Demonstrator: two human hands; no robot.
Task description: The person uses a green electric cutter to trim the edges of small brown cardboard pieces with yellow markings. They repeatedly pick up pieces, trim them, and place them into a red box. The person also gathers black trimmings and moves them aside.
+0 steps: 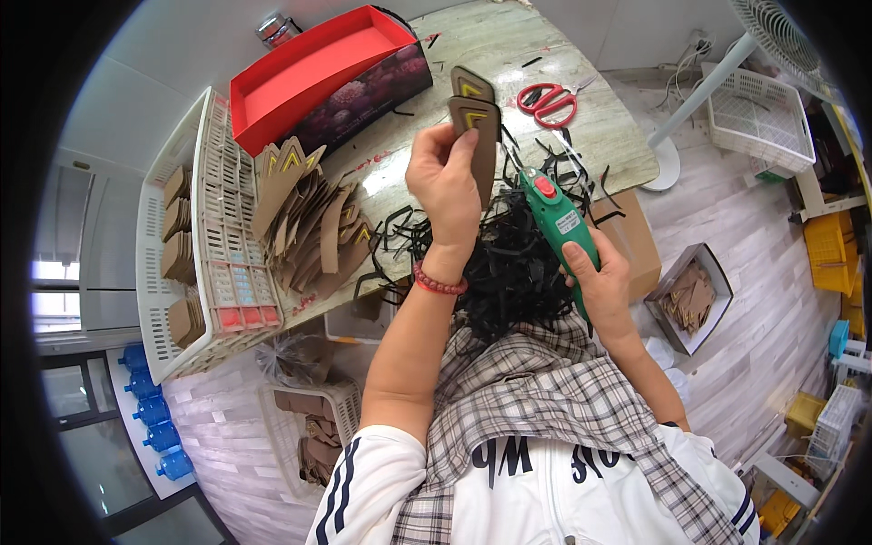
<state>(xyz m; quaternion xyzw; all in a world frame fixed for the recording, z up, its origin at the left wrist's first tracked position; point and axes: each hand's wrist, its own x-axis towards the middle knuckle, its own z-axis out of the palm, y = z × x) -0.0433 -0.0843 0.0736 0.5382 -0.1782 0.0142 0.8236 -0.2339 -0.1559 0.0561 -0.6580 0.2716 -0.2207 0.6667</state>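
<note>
Head view: left hand [440, 182] pinches brown tabs [487, 154] over the desk [509, 36]; right hand [601, 272] wraps round green tool [559, 213] near them. Careless slip could nick left hand; loose black trimmings [513, 277] could snag green tool.

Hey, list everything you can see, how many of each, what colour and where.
Marked pieces: at least two, brown with yellow, left hand
Green tool: one, green with red button, right hand
Strips: many, black, heaped below hands
Piece pile: many, brown, table's left
Scissors: one, red-handled, on table
Lined box: one, red inside, dark outside, table's far left
Metal container: one, silver, behind box
Table: one, pale, ahead
Left crate: one, white, left
Jugs: five, blue, lower left
Fan: one, white, upper right
Cardboard: brown, right of strips; count unclear
Yellow bins: several, right edge
Apron: one, plaid, on person
Bracelet: one, red, left wrist
Left hand, right hand: two, bare, centre
</note>
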